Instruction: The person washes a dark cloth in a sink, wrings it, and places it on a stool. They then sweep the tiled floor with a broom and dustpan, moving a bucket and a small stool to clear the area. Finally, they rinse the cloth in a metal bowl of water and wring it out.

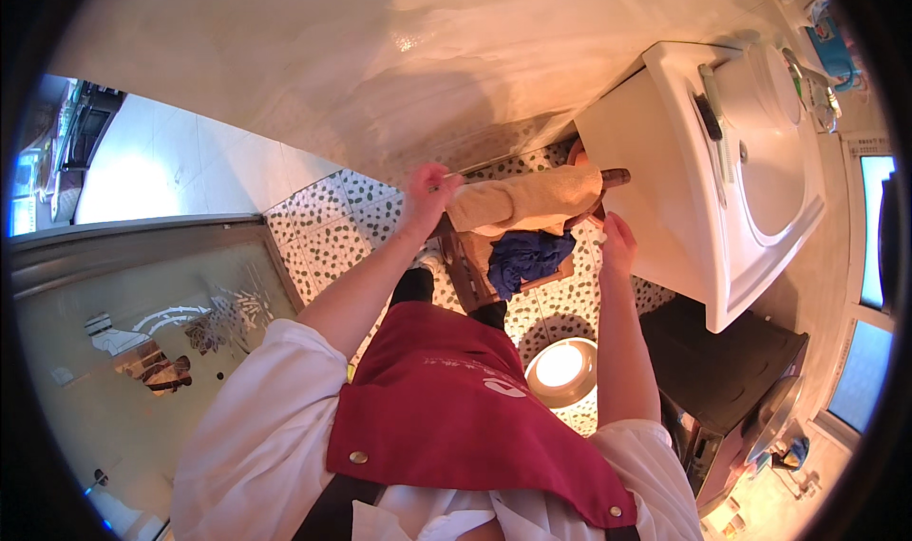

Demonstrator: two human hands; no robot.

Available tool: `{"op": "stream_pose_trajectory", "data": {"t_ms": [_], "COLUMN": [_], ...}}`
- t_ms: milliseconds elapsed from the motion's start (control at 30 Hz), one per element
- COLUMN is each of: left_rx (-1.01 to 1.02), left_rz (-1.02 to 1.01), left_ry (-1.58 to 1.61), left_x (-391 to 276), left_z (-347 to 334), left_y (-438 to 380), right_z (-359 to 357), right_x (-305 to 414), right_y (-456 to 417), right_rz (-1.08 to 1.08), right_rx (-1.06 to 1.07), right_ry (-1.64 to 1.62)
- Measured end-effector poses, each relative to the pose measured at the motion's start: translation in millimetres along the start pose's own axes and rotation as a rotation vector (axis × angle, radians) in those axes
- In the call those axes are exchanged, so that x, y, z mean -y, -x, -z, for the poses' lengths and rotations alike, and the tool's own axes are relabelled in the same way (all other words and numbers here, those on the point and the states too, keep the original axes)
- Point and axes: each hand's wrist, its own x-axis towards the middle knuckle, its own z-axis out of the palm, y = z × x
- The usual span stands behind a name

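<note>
A wooden chair stands before me on the patterned floor. An orange-tan towel is draped over its backrest, and a crumpled navy cloth lies on the seat. At the towel's left end, my left hand has its fingers closed on a small thin pale object, too small to name. My right hand is to the right of the seat, apart from the towel, with its fingers bent. Something small and whitish shows at its fingertips, but whether it is held is unclear.
A white washbasin juts out at right, bearing a white bucket and a dark-bristled brush. Below it stands a dark box-shaped appliance. A round basin sits on the floor near me. At left is a framed glass door.
</note>
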Motion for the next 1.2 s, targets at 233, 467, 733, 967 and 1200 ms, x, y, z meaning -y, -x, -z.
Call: {"op": "stream_pose_trajectory", "data": {"t_ms": [233,467,733,967,1200], "left_rx": [0.443,0.520,0.481,0.498,0.437], "left_rz": [-0.200,0.042,-0.080,-0.089,-0.281], "left_ry": [-0.690,-0.470,-0.915,-1.155,-1.133], "left_x": [-4.8,34.3,23.0,25.9,22.6], "left_z": [6.7,64.8,50.0,44.0,59.7], "left_y": [1.6,-18.3,-26.2,-50.2,-71.9], "right_z": [-50.5,-80.5,-81.9,2.9,134.3], "right_x": [29.7,50.8,27.0,-105.6,-214.2], "right_y": [-7.1,-13.1,-14.6,115.2,248.1], "right_rz": [-0.083,-0.129,-0.048,-0.166,-0.650], "right_rx": [0.374,0.353,0.274,0.305,-0.034], "right_ry": [-0.026,0.056,-0.048,0.455,0.380]}}
